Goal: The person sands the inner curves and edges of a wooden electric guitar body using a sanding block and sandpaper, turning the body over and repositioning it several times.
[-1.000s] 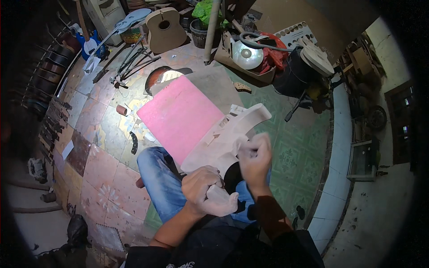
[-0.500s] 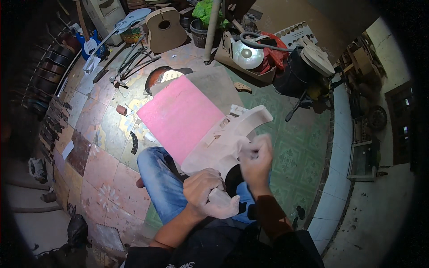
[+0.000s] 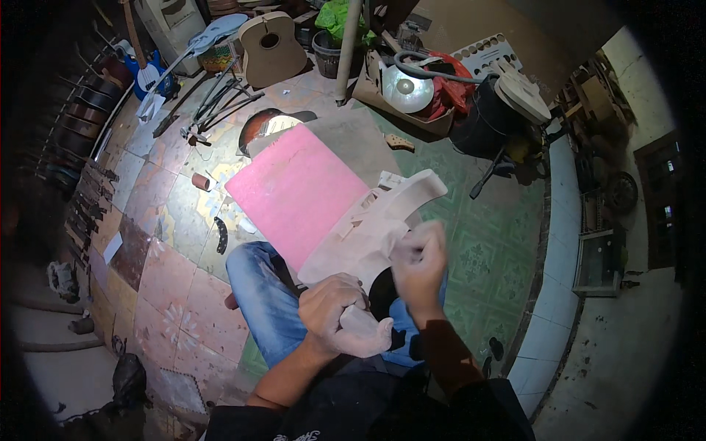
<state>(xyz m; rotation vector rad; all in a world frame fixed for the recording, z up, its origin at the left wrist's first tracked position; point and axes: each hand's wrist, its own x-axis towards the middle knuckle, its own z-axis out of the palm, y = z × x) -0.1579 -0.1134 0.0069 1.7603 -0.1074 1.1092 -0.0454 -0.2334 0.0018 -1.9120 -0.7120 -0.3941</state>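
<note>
A pale, unpainted electric guitar body lies tilted over my lap and the edge of a pink sheet. It has cut-out pockets and a curved horn at its far right. My left hand is closed around the near end of the body, its thumb stretched out to the right. Dust whitens those fingers. Against the body's right edge, my right hand is curled and slightly blurred. Whatever it pinches, if anything, is hidden by the fingers.
Beyond the pink sheet lies a sunburst guitar body. A brown cylinder and a black curved piece rest on the tiles to the left. Farther back stand an acoustic guitar body, a cardboard box and a black bucket.
My right hand has shifted very slightly along the body's right edge. The guitar body has tilted a little; my left hand keeps its hold.
</note>
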